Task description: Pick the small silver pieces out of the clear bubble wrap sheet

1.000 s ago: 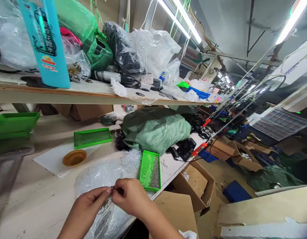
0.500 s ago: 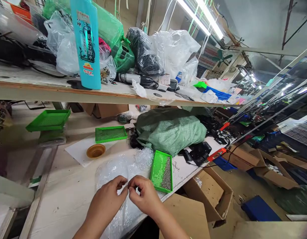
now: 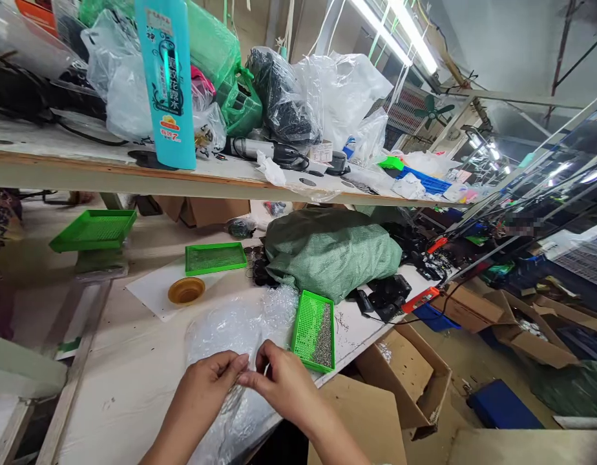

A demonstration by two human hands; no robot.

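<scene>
Your left hand (image 3: 209, 394) and your right hand (image 3: 282, 381) are close together, low in your view. Their fingers (image 3: 252, 380) curl in and nearly meet, with the tips bent toward each other, as if they pinch some tiny thing. It is too small to see, so I cannot tell what they hold, or if they hold anything at all.

Right under your fingers lies a soft heap of clear bubble wrap (image 3: 240, 329), and it runs up past them, away from you, on the worktop (image 3: 109, 400). Just to the right of your fingers sits a green mesh tray (image 3: 313, 330) with a pile of tiny grey beads (image 3: 322, 345) in one end. Up and to the left of your fingers, a small brown bowl (image 3: 186, 290) sits on a white sheet (image 3: 153, 294), and a second green tray (image 3: 215, 258) lies just past it. A big green sack (image 3: 327, 255) sits farther up, beyond the first tray.

The step in hand looks like small pinch work over the wrap. Bits this tiny call for slow fingers and a soft, steady pinch, so that nothing slips into the folds.
</scene>
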